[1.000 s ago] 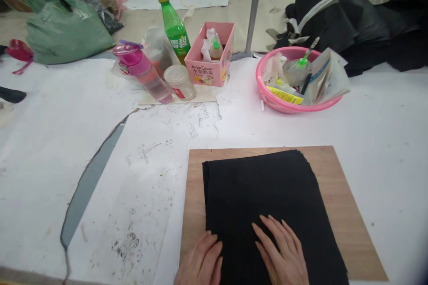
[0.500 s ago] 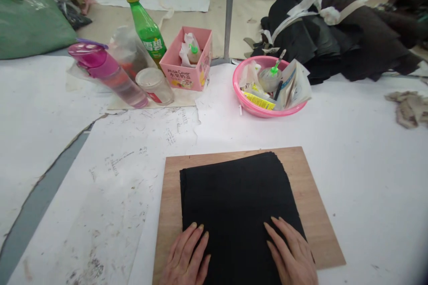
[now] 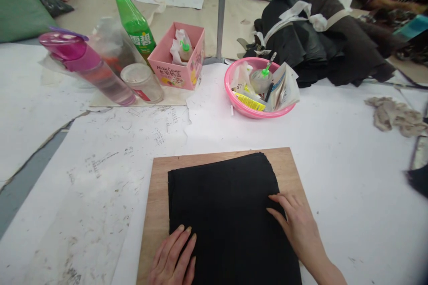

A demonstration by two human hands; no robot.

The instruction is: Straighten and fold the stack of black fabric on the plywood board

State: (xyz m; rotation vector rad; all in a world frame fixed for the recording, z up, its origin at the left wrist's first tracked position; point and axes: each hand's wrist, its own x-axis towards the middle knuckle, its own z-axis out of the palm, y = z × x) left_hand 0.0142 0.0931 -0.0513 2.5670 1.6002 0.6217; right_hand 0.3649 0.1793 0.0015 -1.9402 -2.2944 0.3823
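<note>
Black fabric (image 3: 227, 213) lies flat in layers on a wooden board (image 3: 152, 200) at the bottom centre. My left hand (image 3: 174, 256) rests on the fabric's lower left edge, its fingers spread over the cloth. At the fabric's right edge is my right hand (image 3: 296, 220), with thumb and index finger apart on top of the cloth and the other fingers bent near the board. Neither hand lifts the fabric. The bottom of the fabric is cut off by the frame.
Behind the board stand a pink basin (image 3: 230, 93) of small items, a pink box (image 3: 174, 71), a green bottle (image 3: 133, 22), a purple bottle (image 3: 96, 71) and a clear jar (image 3: 142, 82). A metal pole (image 3: 221, 13) rises beyond. Tied dark fabric (image 3: 301, 40) and a crumpled rag (image 3: 394, 116) lie right.
My right hand has moved up along the fabric's right edge and turned, its fingers more bent. My left hand stays on the left edge. The view has shifted to the right.
</note>
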